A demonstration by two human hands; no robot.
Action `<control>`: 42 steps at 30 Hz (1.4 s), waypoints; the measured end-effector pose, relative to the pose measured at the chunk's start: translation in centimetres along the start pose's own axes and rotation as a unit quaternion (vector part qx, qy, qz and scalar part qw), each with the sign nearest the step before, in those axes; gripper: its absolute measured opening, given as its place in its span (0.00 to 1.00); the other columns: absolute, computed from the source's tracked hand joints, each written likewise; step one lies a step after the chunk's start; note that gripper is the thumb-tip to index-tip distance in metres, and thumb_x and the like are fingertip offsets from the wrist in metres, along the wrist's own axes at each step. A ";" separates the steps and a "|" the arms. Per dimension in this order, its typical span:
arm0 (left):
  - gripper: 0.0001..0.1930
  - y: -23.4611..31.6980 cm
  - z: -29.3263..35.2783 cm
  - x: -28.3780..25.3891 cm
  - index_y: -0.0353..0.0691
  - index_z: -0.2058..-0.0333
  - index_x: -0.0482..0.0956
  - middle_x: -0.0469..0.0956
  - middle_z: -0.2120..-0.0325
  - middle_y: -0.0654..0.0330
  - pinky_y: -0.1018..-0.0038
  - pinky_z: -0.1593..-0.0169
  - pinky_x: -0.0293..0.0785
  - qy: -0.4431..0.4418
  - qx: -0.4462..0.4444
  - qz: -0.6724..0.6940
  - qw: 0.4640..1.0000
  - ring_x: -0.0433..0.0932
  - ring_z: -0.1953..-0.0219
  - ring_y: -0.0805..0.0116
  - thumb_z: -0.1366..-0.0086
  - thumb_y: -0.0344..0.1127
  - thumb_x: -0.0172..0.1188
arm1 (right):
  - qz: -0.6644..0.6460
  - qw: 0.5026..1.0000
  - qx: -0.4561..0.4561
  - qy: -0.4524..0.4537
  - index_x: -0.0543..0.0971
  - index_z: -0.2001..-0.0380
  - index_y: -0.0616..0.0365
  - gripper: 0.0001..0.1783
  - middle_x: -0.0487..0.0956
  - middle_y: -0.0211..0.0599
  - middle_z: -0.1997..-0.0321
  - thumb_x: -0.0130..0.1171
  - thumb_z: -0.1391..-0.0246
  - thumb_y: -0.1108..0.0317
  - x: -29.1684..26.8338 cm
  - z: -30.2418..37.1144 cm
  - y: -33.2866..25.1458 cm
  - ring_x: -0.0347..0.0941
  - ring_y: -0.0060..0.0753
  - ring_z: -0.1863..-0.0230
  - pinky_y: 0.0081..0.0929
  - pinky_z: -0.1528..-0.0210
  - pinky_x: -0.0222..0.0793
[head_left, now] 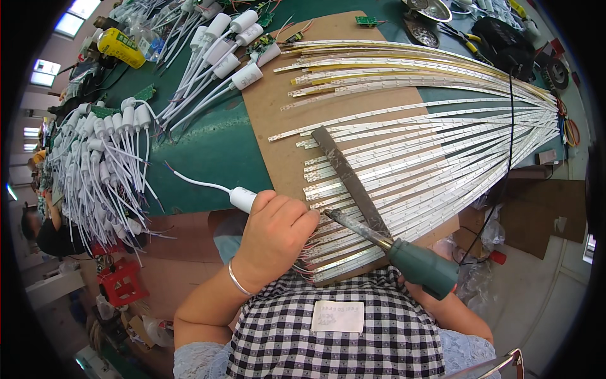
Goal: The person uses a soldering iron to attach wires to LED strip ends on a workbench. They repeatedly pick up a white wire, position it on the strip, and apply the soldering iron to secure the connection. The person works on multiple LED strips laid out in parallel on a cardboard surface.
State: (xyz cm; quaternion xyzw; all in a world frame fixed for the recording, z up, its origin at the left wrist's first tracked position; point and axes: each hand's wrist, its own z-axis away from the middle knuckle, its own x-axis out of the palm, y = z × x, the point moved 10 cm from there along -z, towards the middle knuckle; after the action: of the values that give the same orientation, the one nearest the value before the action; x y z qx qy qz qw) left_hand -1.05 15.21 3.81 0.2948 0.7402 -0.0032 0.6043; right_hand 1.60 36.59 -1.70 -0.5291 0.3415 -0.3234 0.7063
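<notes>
Head view, white cylinder [242, 199] in left hand [281, 224]

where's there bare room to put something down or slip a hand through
Widest: the green table between the left pile and the brown board, above the held cylinder and its cable. A narrow band of board also lies bare left of the strips. Crowded: the board's middle, under strips, bar and iron.

Green handle [421, 268], white cylinder [242, 199] — checked apron [284, 341]
</notes>
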 end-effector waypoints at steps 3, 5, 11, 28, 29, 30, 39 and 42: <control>0.07 -0.1 -0.1 -0.1 0.41 0.72 0.79 0.72 0.78 0.66 0.70 0.62 0.63 0.018 0.002 0.007 1.000 0.72 0.73 0.69 0.54 0.26 0.61 | -0.018 1.000 0.010 0.012 0.74 0.55 0.61 0.19 0.78 0.40 0.59 0.58 0.54 0.74 -0.2 0.2 0.3 0.76 0.36 0.59 0.27 0.57 0.70; 0.07 -0.1 -0.1 -0.1 0.40 0.72 0.79 0.72 0.78 0.66 0.70 0.62 0.63 0.018 0.001 0.008 1.000 0.72 0.73 0.69 0.53 0.26 0.61 | -0.014 1.000 -0.010 0.012 0.74 0.55 0.63 0.19 0.78 0.41 0.59 0.58 0.53 0.74 -0.3 0.0 -0.5 0.76 0.34 0.60 0.27 0.57 0.71; 0.07 0.1 -0.2 -0.1 0.40 0.72 0.79 0.72 0.78 0.67 0.70 0.62 0.63 0.016 0.001 0.003 1.000 0.72 0.72 0.69 0.53 0.26 0.60 | -0.028 0.996 0.020 0.080 0.75 0.55 0.66 0.17 0.78 0.40 0.63 0.56 0.51 0.77 -1.7 0.7 0.6 0.76 0.29 0.68 0.23 0.65 0.72; 0.07 0.2 -0.5 -0.2 0.41 0.72 0.78 0.73 0.77 0.65 0.70 0.62 0.63 -0.004 -0.008 -0.010 1.000 0.71 0.73 0.66 0.53 0.27 0.60 | 0.088 0.995 -0.032 0.028 0.77 0.59 0.64 0.16 0.79 0.43 0.60 0.56 0.55 0.78 -1.5 1.0 -0.1 0.77 0.41 0.63 0.30 0.59 0.71; 0.07 0.1 -0.4 -0.2 0.41 0.72 0.78 0.73 0.77 0.65 0.70 0.62 0.63 -0.003 -0.009 -0.009 1.000 0.71 0.72 0.66 0.53 0.27 0.61 | 0.091 0.995 -0.029 0.022 0.77 0.59 0.64 0.16 0.79 0.43 0.60 0.56 0.55 0.78 -1.4 1.0 0.0 0.76 0.42 0.62 0.30 0.58 0.71; 0.07 0.2 -0.5 -0.2 0.41 0.72 0.78 0.73 0.77 0.64 0.70 0.62 0.63 -0.003 -0.009 -0.005 1.000 0.72 0.72 0.66 0.53 0.26 0.61 | 0.094 0.995 -0.026 0.017 0.77 0.59 0.64 0.16 0.79 0.43 0.60 0.56 0.56 0.78 -1.3 1.1 -0.1 0.76 0.43 0.61 0.31 0.57 0.71; 0.08 -0.6 -0.2 -0.5 0.39 0.72 0.77 0.74 0.73 0.60 0.66 0.62 0.66 0.046 -0.059 0.071 0.995 0.72 0.69 0.60 0.53 0.24 0.63 | 0.085 0.996 -0.027 0.010 0.77 0.59 0.63 0.18 0.79 0.43 0.59 0.57 0.58 0.77 -1.0 0.6 0.0 0.76 0.44 0.60 0.32 0.55 0.70; 0.09 -1.1 -0.1 -0.6 0.39 0.70 0.76 0.74 0.73 0.59 0.66 0.61 0.66 0.061 -0.077 0.108 0.989 0.72 0.68 0.58 0.52 0.23 0.62 | 0.090 0.995 -0.029 0.020 0.78 0.60 0.63 0.18 0.79 0.43 0.60 0.57 0.59 0.77 -1.2 0.6 -0.2 0.76 0.44 0.61 0.31 0.56 0.71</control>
State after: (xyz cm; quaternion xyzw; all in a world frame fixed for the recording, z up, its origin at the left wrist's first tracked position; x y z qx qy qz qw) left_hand -1.53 14.05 4.00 0.3249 0.7373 0.1371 0.5762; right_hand 1.39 37.87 -1.24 -0.5095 0.4108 -0.2591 0.7102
